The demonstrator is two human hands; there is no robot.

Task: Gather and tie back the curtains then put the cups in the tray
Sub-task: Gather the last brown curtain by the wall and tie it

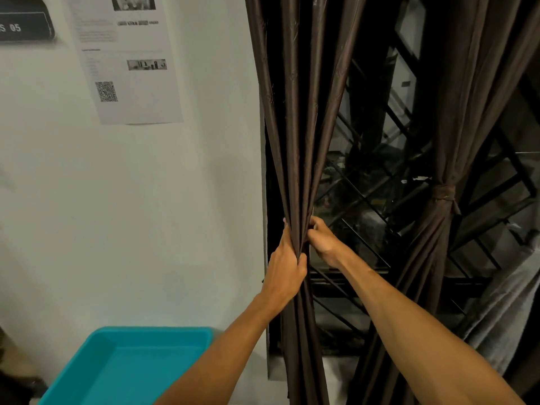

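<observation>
Left hand (285, 270) and right hand (323, 241) bunch the loose brown curtain (295, 141), fingers (315, 222) curled tight round it; squeeze every pleat together before tying.

Left curtain (295, 127) hangs at the window's left edge, just right of the wall (175, 200). Left hand (285, 270) and right hand (324, 241) grip it from either side, the right hand higher. Right curtain (455, 127) hangs well apart to the right, with a tie (442, 194) around its middle. Window grille (380, 171) is behind and between the curtains. Paper sheet (128, 68) and sign (23, 24) are on the wall, upper left. Tray (131, 366) lies lower left, left of the left forearm.
</observation>
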